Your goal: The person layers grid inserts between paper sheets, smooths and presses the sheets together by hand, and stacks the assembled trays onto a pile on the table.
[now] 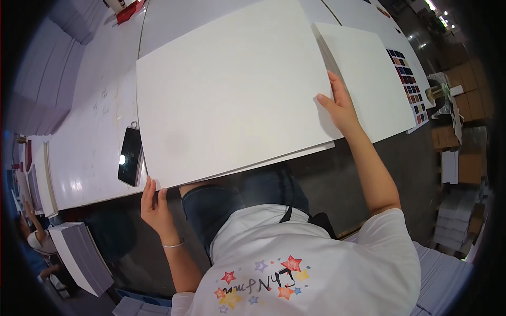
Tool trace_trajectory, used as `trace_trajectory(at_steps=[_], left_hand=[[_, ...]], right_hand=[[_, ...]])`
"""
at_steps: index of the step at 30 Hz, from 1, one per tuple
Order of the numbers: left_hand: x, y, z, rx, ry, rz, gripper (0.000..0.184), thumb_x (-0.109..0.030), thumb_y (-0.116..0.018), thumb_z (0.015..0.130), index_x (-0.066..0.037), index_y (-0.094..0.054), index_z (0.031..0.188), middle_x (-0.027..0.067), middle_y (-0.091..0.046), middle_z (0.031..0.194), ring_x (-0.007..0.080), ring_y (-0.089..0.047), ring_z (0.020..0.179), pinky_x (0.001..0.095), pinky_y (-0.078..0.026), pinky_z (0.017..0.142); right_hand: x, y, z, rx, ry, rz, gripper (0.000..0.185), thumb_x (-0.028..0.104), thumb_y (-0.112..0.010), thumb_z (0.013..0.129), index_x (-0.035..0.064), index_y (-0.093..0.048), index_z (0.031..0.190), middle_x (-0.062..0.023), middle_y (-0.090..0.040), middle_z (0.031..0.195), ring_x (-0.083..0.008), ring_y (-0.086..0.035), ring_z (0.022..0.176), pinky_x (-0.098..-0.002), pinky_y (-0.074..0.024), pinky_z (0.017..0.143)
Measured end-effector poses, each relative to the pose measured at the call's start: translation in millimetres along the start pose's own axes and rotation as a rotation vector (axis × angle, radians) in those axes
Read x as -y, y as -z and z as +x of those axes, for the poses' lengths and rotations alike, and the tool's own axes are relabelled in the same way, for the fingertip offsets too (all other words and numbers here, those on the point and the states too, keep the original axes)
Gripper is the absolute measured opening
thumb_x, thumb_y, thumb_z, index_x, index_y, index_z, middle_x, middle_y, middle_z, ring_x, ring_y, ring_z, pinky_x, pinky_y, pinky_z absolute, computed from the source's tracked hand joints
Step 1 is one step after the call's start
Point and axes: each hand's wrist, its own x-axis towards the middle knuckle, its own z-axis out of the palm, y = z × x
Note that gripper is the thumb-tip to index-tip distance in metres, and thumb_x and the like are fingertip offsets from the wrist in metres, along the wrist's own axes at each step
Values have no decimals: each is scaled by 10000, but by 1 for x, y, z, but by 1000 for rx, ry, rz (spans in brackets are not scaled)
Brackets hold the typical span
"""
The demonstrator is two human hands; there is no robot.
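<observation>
A large white sheet of board (pixel 232 95) lies tilted over the table's front edge, held at both sides. My left hand (pixel 156 206) pinches its lower left corner between thumb and fingers. On the right edge, my right hand (pixel 338 108) grips the board, thumb on top and fingers at the side. Part of another white sheet (pixel 284 154) shows beneath the board's lower edge. To the right rests a further white board (pixel 369 79), partly behind my right hand. A dark phone (pixel 129 157) with a ring lies just left of the large board.
The white table (pixel 100 121) extends behind and left. A sheet of colour swatches (pixel 408 84) lies at its right. Stacked white boards (pixel 47 68) stand at the upper left and below left (pixel 81 255). Cardboard boxes (pixel 466 84) are at far right. Another person (pixel 42 242) is at far left.
</observation>
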Motion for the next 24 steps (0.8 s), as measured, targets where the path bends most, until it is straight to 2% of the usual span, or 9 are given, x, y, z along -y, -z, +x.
trace_trajectory(at_steps=[3,4,5,7,10,16,24], left_hand=[[2,1,-1,8,-14,3,314,26,-618,808,41,-578,1120,160,-521,1241,206,-524,1103,290,-427,924],[4,1,0,11,-39,13,315,22,-618,811,42,-576,1122,160,-520,1241,206,-524,1103,289,-427,923],[5,2,0,11,-48,19,316,20,-619,812,43,-574,1124,160,-519,1243,207,-522,1106,287,-426,921],[4,2,0,15,-54,4,314,19,-617,813,43,-574,1123,160,-519,1243,208,-522,1106,288,-425,922],[5,2,0,25,-57,-15,308,20,-613,816,40,-577,1121,160,-519,1243,210,-521,1107,291,-423,925],[3,3,1,34,-42,22,322,27,-614,811,32,-575,1131,157,-513,1255,198,-518,1108,281,-414,922],[-2,4,1,40,-87,88,276,-44,-599,847,37,-589,1110,161,-524,1243,201,-521,1100,289,-400,930]], right_hand=[[-16,3,0,-26,-4,-54,573,44,-578,819,11,-323,1331,-106,-417,1304,-183,-360,1233,-307,-278,1022],[-16,6,-1,8,-29,-95,622,22,-571,831,19,-261,1370,-88,-374,1351,-165,-344,1250,-289,-278,1027],[-15,7,-1,-1,-21,-98,622,22,-571,831,19,-261,1370,-88,-374,1351,-165,-344,1250,-289,-278,1027],[-14,7,0,29,-108,-75,619,34,-581,830,30,-272,1367,-80,-392,1332,-154,-375,1221,-283,-319,997],[-21,8,1,53,-78,-32,622,53,-601,824,38,-290,1362,-74,-424,1294,-145,-415,1172,-276,-353,963],[-22,8,0,29,-84,-121,615,77,-629,810,48,-330,1347,-75,-473,1237,-154,-449,1122,-290,-368,939],[-28,6,-2,-5,-53,-144,618,99,-642,799,54,-351,1342,-68,-478,1243,-162,-425,1158,-306,-358,944]])
